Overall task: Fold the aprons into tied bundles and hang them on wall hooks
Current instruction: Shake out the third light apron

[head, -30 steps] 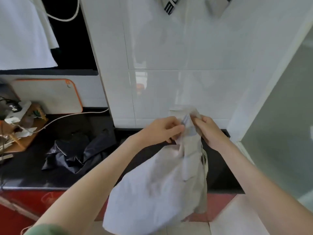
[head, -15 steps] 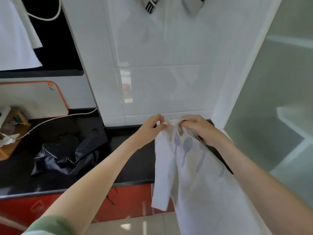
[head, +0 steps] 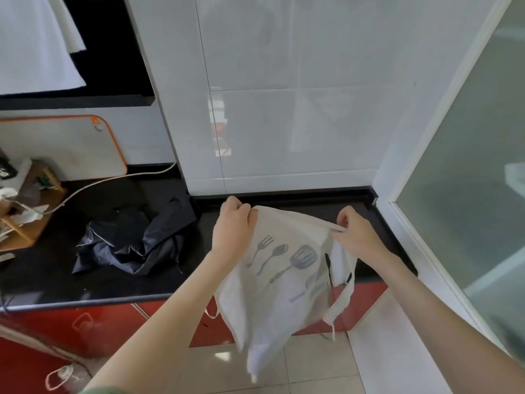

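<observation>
As viewed from the head camera, the white cloth apron printed with grey utensils (head: 284, 297) hangs before the black countertop (head: 42, 280). The left hand (head: 231, 231) pinches its top edge at 9 o'clock, and the right hand (head: 356, 236) pinches it at 3 o'clock.

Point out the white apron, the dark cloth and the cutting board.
white apron (head: 305, 258): head view, on its printed spatula.
dark cloth (head: 136, 245): head view, middle of the crumpled heap.
cutting board (head: 62, 149): head view, its white face inside the orange rim.
</observation>
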{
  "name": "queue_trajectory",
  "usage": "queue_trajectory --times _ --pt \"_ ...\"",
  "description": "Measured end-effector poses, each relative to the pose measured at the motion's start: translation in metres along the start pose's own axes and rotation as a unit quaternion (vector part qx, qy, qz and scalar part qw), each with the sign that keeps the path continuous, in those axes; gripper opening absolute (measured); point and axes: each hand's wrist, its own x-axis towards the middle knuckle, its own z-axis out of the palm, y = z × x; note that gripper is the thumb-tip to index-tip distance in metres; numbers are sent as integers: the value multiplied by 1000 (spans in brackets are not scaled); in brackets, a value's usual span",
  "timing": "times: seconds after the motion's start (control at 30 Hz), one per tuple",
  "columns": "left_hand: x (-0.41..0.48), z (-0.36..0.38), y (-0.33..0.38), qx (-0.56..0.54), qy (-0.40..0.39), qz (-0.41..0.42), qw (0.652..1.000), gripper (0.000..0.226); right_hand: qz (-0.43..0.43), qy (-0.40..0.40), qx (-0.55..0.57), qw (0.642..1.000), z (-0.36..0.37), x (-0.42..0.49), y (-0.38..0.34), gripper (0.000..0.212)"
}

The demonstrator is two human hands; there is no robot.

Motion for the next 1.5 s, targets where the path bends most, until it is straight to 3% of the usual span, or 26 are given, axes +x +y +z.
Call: queue_trajectory --times 0.07,0.13,0.17,0.23,0.3,0.37,0.5,0.6,0.7,0.8,0.87,0.97,1.03,1.17,1.27,1.33,1.37,1.43,1.5 --pt "-6 3 -11 -29 47 -38 998 38 -32 28 54 998 8 -5 -1 9" --pt "-10 4 -16 -79 19 -64 995 39 -69 92 143 983 13 -13 -6 11" --pt "-10 4 -19 -86 -38 -62 994 38 -82 139 175 971 15 -15 -6 14" --pt "-9 7 -25 55 -194 -23 979 27 -92 169 166 967 17 -18 -1 15" --pt "-6 3 -33 200 -269 5 942 22 -73 83 33 993 19 -20 12 15" --pt "-3 0 -41 229 -262 22 937 28 -49 48 -65 996 18 -21 24 19" --pt "-7 7 -49 224 -300 49 926 49 -14 17 -133 991 17 -20 25 35" --pt "-11 9 -55 218 -344 67 911 47 11 -12 -158 987 19 -22 31 41" --pt "-12 12 -61 255 -392 93 879 29 24 67 -95 993 17 -19 32 36" --pt "-9 15 -69 205 -415 15 886 10 62 186 59 979 20 -17 31 36" --pt "-7 19 -75 174 -399 -24 900 11 90 206 109 968 22 -17 32 35" --pt "-9 25 -79 146 -298 -115 936 14 87 196 84 973 21 -14 39 24" --pt "-10 24 -80 149 -238 -176 944 18 88 246 97 960 15 -12 45 18" --pt "-13 32 -84 167 -187 -158 955 14 118 340 174 917 3 -17 60 13" --pt "-15 42 -68 81 -149 -109 980 25 170 264 93 945 6 -16 81 23" --pt "-15 46 -46 -3 -156 -98 983 20 196 178 26 964 9 -14 83 16" --pt "-15 48 -34 -23 -174 -80 981 16 209 130 -12 969 13 -14 80 23" --pt "-13 51 -11 -30 -229 -24 973 8 177 44 -79 980 19 -15 61 74" --pt "-11 53 9 -30 -278 23 960 12 65 -25 -50 996 29 -19 31 94"
